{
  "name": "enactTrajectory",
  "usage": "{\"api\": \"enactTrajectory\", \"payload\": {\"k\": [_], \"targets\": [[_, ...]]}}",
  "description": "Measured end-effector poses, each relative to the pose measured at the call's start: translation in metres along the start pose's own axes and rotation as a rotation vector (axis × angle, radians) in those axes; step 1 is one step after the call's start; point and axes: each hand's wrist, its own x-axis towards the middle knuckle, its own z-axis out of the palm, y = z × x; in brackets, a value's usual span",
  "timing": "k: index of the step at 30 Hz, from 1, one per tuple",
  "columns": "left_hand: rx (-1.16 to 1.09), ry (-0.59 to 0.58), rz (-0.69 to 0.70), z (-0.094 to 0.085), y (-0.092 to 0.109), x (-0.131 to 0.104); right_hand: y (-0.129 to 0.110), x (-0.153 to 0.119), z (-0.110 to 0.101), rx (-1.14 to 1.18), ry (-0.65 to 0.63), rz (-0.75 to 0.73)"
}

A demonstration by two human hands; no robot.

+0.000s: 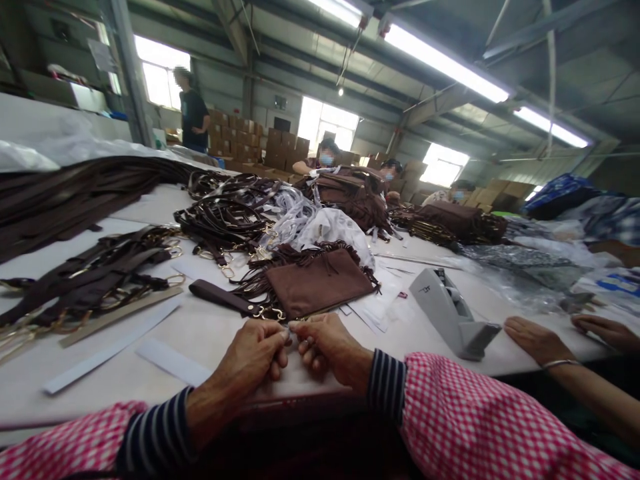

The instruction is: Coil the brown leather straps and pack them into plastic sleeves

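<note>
A brown fringed pouch point(320, 281) lies flat on the white table point(240, 393), with a dark wrist strap point(223, 298) and gold rings point(270, 313) at its near left corner. Just in front of that corner, my left hand point(255, 353) and my right hand point(327, 347) meet fingertip to fingertip. Both are closed in a pinch near the pouch's near edge. Whatever sits between the fingertips is too small to make out.
A grey tape dispenser point(450, 317) stands to the right, beside another person's hands point(537, 340). Dark straps with gold clasps point(110, 273) lie left. Behind are coiled straps point(225, 213), brown bags point(350, 193) and clear plastic point(525, 267). Paper strips point(115, 343) lie near left.
</note>
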Motion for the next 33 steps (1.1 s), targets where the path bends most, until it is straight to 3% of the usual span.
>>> {"api": "enactTrajectory", "payload": {"k": [5, 12, 16, 22, 27, 30, 33], "targets": [[-0.07, 0.026, -0.071, 0.0, -0.003, 0.0, -0.005, 0.0, 0.0, -0.043, 0.019, 0.017], [-0.223, 0.002, -0.15, -0.001, 0.004, 0.005, 0.0, -0.009, -0.017, 0.069, -0.116, -0.01], [-0.302, 0.021, -0.212, 0.001, 0.011, 0.0, 0.005, -0.006, -0.016, 0.034, -0.154, -0.055], [-0.378, 0.007, -0.324, 0.008, 0.017, -0.007, 0.012, -0.003, 0.0, 0.047, -0.021, -0.152], [-0.421, 0.004, -0.35, 0.009, 0.016, -0.006, 0.021, 0.005, 0.005, 0.092, -0.002, -0.26], [-0.457, -0.003, -0.363, 0.009, 0.017, -0.006, 0.027, 0.011, 0.004, -0.055, 0.019, -0.35], [-0.492, -0.007, -0.353, 0.009, 0.02, -0.007, 0.029, 0.015, 0.003, -0.393, 0.206, -0.591]]}}
